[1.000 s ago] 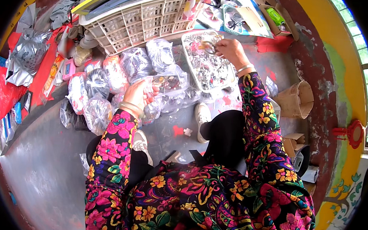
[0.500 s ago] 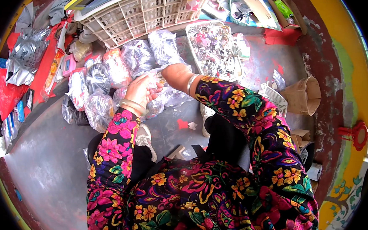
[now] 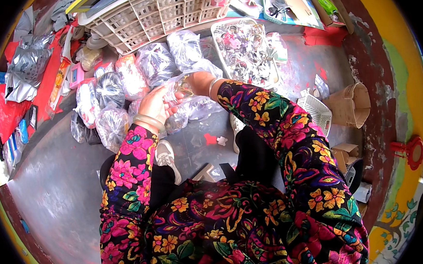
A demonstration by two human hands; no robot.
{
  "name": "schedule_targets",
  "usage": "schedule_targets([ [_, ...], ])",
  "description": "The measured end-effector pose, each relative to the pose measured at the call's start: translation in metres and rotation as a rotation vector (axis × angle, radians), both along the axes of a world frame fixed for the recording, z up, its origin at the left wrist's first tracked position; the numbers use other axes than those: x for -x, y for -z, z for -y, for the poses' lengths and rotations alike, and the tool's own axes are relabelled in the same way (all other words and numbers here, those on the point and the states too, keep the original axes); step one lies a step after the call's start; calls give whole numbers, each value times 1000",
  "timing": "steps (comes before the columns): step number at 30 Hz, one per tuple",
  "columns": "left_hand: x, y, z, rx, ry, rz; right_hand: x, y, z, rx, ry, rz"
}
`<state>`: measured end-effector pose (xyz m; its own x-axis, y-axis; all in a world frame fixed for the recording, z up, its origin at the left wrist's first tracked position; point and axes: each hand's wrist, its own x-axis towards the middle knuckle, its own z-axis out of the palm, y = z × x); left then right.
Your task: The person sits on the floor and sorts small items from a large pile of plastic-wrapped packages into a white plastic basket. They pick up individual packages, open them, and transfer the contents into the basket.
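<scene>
A small clear plastic bag (image 3: 177, 87) stretches between my two hands, above the heap of filled bags. My left hand (image 3: 156, 105), a pale bangle on its wrist, has its fingers curled round the bag's left side. From the right, my right hand (image 3: 201, 83) reaches across with a silver bangle and holds the other side; its fingertips are mostly hidden. What the bag contains is too small to tell. Under and beyond the hands lie filled clear bags, among them a dark one (image 3: 155, 63), a reddish one (image 3: 131, 77) and a greyish one (image 3: 115, 127).
A white tray (image 3: 277, 80) of small shiny pieces lies beyond my right hand. At the back stands a large cream plastic crate (image 3: 145, 25). To the right are a white perforated basket (image 3: 314, 111) and an open cardboard box (image 3: 346, 106). My shoe (image 3: 165, 156) rests near the bags.
Both hands stay close together, and the clear bag between them shows more plainly. My right hand has turned slightly. The whole view has shifted a little.
</scene>
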<state>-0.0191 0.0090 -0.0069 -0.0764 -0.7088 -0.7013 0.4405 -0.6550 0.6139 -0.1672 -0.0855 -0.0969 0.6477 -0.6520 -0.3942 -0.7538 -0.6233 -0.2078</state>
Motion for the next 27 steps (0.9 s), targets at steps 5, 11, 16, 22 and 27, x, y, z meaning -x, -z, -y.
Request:
schedule_targets([
  [5, 4, 2, 4, 39, 10, -67, 9, 16, -12, -115, -263, -96],
  [11, 2, 3, 2, 39, -4, -120, 40, -65, 26, -180, -96, 393],
  [16, 8, -1, 3, 43, 31, -132, 187, -48, 96, 385, 648, 596],
  [22, 5, 4, 0, 87, 37, -147, 281, 5, 105, 333, 1202, 207],
  [27, 4, 6, 2, 83, 18, -95, 276, 13, 103, 356, 1044, 268],
])
